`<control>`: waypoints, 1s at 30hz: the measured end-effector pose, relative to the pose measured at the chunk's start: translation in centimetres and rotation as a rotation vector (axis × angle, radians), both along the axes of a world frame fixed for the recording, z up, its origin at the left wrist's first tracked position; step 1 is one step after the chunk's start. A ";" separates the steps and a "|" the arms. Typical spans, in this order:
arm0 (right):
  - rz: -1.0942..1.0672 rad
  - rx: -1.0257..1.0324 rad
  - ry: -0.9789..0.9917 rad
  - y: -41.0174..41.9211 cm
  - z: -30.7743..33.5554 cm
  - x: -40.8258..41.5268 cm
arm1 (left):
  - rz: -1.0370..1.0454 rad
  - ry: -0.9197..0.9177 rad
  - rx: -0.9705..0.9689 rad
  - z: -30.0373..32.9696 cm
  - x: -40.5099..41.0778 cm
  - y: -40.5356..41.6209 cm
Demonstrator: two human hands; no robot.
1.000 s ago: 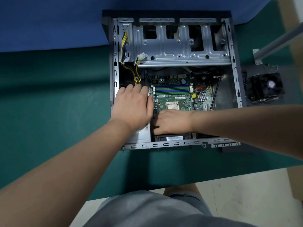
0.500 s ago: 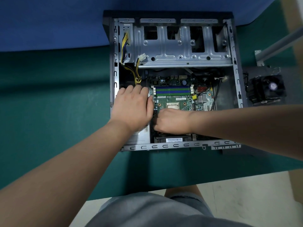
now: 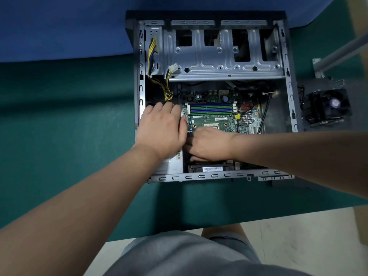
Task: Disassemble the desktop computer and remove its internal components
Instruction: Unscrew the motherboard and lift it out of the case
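The open desktop case (image 3: 219, 175) lies on its side on a green mat. Inside is the green motherboard (image 3: 211, 120) with blue and green memory slots (image 3: 211, 108). My left hand (image 3: 161, 130) rests flat on the silver power supply (image 3: 173, 164) at the case's left, fingertips near the yellow cable bundle (image 3: 168, 90). My right hand (image 3: 209, 144) reaches in from the right, its fingers curled down over the black fan (image 3: 211, 165) with a barcode label at the near wall. Its fingertips are hidden beside my left thumb.
An empty metal drive cage (image 3: 219, 56) fills the far half of the case. A removed black cooler with fan (image 3: 326, 106) sits on the mat to the right, next to a metal bar (image 3: 342, 50). A blue cloth (image 3: 59, 26) covers the far side.
My right hand has edged slightly to the left, closer to my left thumb. My left hand stays on the power supply.
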State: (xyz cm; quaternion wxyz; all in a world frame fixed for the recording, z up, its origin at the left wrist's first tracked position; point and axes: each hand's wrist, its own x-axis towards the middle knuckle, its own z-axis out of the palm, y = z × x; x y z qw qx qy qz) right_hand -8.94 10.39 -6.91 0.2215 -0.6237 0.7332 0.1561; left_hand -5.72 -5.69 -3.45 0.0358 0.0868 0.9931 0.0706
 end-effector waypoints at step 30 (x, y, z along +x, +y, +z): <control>-0.277 -0.062 -0.175 0.1 0.2 0.5 | 0.003 0.027 0.012 -0.1 0.0 0.0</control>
